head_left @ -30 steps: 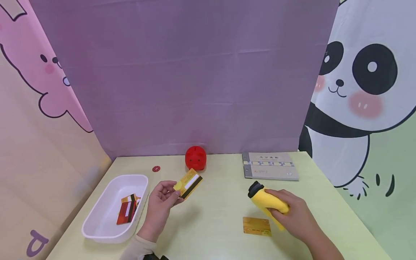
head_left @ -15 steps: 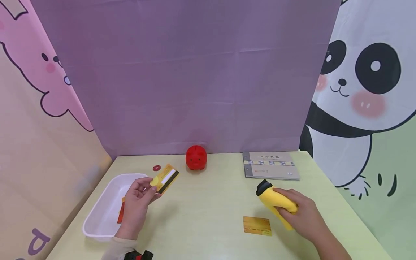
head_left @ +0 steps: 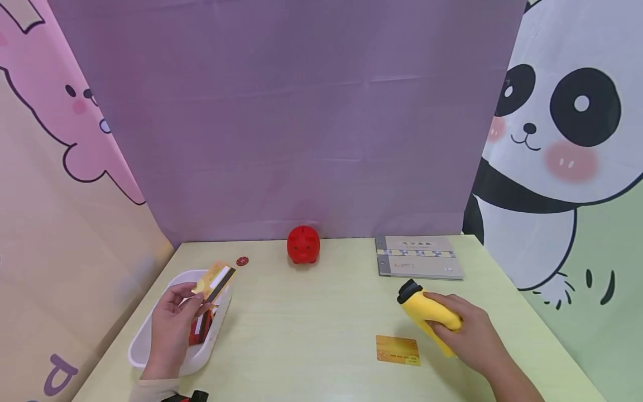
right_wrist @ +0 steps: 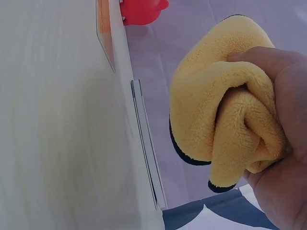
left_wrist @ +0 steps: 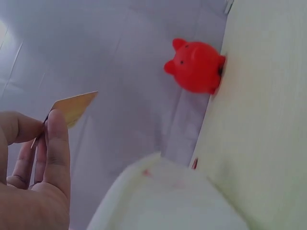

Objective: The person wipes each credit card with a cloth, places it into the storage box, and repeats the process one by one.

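Note:
My left hand [head_left: 173, 324] pinches a gold bank card [head_left: 215, 282] by one end, and the card's back with its dark stripe and white strip faces me. That hand is above a white plastic tub [head_left: 138, 346], where red and gold cards [head_left: 202, 326] lie partly hidden behind it. A folded yellow cloth [right_wrist: 206, 91] with dark edging is gripped in my right hand [head_left: 464, 332], held above the table at the right. Just left of the cloth, another gold card [head_left: 397, 350] lies flat on the table.
A red piggy bank [head_left: 303, 245] stands at the table's back edge. To its left lies a small red disc [head_left: 242, 261]. A grey notebook [head_left: 419, 257] rests at the back right. Behind the table [head_left: 311, 335] hangs a purple cloth backdrop [head_left: 301, 123].
My left hand has carried the gold bank card leftward, from the middle of the table to above the tub. My right hand has shifted slightly right with the cloth, then stayed nearly still.

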The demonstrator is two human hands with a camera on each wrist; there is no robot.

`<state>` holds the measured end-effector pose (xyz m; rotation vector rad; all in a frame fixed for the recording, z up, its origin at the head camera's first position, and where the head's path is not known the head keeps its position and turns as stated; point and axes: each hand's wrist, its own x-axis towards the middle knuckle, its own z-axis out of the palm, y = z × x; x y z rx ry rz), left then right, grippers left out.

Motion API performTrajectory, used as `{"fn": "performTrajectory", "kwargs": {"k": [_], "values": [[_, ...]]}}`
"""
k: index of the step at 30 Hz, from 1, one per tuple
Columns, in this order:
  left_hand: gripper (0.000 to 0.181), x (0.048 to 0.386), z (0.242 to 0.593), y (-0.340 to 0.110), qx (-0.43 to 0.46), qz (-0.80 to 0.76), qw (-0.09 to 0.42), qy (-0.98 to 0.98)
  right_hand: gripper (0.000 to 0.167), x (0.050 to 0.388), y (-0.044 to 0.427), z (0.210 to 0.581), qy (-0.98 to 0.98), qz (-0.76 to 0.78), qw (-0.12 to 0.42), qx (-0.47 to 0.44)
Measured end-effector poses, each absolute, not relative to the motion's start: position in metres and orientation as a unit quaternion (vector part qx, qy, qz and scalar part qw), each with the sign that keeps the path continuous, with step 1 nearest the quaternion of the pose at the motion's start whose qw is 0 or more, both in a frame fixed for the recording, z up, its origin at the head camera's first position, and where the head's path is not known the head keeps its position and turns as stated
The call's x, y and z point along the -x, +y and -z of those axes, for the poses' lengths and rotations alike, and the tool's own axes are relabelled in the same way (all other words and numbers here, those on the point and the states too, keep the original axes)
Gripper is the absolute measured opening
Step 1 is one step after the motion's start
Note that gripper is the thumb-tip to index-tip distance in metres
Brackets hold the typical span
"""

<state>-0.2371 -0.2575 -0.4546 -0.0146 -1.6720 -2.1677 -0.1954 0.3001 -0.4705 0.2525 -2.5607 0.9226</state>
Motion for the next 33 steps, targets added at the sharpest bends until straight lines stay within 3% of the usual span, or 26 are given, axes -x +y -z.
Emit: {"fn": "performTrajectory", "kwargs": {"k": [13,22,33], "values": [[0.025,0.230,0.457,-0.292,-0.073,0.762,0.226,-0.602,0.057,0.194,0.302,0.468,-0.915,-0.346,0.186,-0.088],[0.021,0.233,0.459,-0.297,-0.122,0.734,0.197,-0.639,0.057,0.193,0.303,0.469,-0.911,-0.350,0.197,-0.093],[0.023,0.227,0.458,-0.300,-0.112,0.682,0.135,-0.710,0.056,0.193,0.305,0.467,-0.910,-0.360,0.183,-0.092]]}}
